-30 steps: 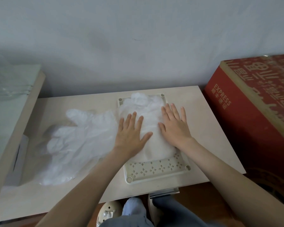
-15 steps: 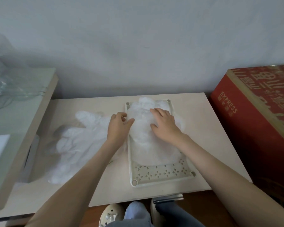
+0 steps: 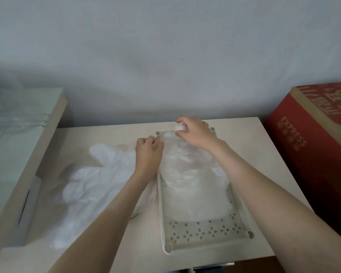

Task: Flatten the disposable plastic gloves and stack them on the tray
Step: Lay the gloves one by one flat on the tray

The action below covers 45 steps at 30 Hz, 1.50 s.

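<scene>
A cream perforated tray lies on the beige table in front of me. A clear plastic glove is spread on the tray, cuff toward me. My right hand pinches the glove's fingertip end at the tray's far edge. At the tray's far left corner, my left hand pinches the glove's left side with curled fingers. A loose pile of more clear gloves sits on the table left of the tray, partly under my left forearm.
A red cardboard box marked EXPRESS stands right of the table. On the left is a higher pale shelf with clear plastic on it. A grey wall rises right behind the table.
Both hands lay flat on the glove a second ago. They have since curled, slid toward the tray's far end, and now pinch the glove's finger end.
</scene>
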Available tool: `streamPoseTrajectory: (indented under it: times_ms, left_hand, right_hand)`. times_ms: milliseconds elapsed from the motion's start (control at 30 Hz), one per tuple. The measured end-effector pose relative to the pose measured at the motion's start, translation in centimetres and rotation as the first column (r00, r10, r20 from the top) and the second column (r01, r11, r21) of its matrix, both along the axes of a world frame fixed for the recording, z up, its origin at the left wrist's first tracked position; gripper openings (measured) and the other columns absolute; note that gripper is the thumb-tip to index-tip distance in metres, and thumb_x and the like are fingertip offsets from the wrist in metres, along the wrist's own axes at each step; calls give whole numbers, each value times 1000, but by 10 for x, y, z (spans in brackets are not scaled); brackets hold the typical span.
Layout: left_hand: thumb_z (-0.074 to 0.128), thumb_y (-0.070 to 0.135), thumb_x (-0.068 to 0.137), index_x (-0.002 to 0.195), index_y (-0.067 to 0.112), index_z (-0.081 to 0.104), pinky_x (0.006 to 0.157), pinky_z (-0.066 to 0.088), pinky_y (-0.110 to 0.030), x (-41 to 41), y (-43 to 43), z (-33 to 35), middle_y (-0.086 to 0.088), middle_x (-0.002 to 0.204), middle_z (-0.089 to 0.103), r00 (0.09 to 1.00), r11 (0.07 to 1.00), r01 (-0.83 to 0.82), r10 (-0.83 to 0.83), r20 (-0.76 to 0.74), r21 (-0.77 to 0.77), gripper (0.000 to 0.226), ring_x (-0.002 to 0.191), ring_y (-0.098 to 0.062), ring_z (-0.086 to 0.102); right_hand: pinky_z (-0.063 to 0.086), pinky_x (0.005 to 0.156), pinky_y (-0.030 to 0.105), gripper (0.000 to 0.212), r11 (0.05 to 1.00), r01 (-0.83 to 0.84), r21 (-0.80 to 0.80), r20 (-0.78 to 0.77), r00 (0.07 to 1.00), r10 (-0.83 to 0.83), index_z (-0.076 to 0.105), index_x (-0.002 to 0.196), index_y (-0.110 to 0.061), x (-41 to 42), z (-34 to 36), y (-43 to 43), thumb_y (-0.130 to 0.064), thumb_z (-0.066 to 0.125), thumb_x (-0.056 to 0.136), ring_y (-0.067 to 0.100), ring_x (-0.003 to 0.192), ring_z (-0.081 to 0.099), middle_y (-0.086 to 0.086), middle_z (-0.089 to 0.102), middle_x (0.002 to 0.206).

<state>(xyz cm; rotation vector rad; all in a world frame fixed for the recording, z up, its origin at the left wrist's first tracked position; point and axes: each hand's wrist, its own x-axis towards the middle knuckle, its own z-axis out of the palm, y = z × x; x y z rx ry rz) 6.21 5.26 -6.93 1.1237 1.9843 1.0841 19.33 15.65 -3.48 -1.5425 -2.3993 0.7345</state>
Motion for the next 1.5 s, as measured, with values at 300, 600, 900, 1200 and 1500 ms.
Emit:
streamPoseTrajectory:
  times_ms: [300, 600, 900, 1200, 1500]
  left_hand:
    - [41, 8, 95, 100, 11, 52, 68, 33, -19, -4, 3, -8, -6, 108, 58, 998, 999, 15, -12, -57, 41, 12, 91, -17, 51]
    - [42, 57, 93, 117, 17, 56, 98, 41, -38, 13, 2, 7, -1, 121, 54, 988, 996, 41, -28, -154, 81, 49, 114, -19, 49]
    - [52, 15, 94, 107, 2, 62, 88, 37, -35, 11, 19, -2, -16, 112, 59, 905, 995, 86, -56, -421, 52, 21, 107, -35, 50]
    - [49, 23, 98, 122, 2, 50, 92, 41, -34, 8, 14, -1, -14, 125, 50, 947, 994, 59, -25, -320, 96, 32, 112, -30, 49]
    - [49, 33, 97, 122, 5, 54, 98, 32, -40, -10, -66, 12, -15, 125, 48, 869, 993, -63, 103, -484, 98, 38, 117, -33, 40]
  right_hand:
    - [29, 89, 33, 26, 995, 60, 78, -111, 993, -51, 51, 67, -20, 11, -7, 7, -31, 62, 87, 20, 100, 52, 1, 67, 90]
    - [16, 90, 26, 37, 987, 51, 153, -125, 992, -32, 58, 111, -19, 7, -5, -1, -50, 54, 92, 13, 115, 38, -11, 52, 105]
    - [20, 103, 34, 24, 994, -85, 67, 21, 996, 84, 65, 108, -26, 18, -7, 3, -18, 50, 92, 18, 122, 42, -8, 61, 112]
    - [17, 99, 30, 24, 970, 47, 238, -45, 998, -37, 59, 112, -23, 12, -15, 4, -37, 54, 92, 16, 121, 41, -8, 57, 119]
    - [12, 105, 28, 46, 980, 2, 201, -24, 1000, 2, 44, 136, -22, 31, 11, -60, -30, 54, 92, 20, 133, 30, -3, 44, 139]
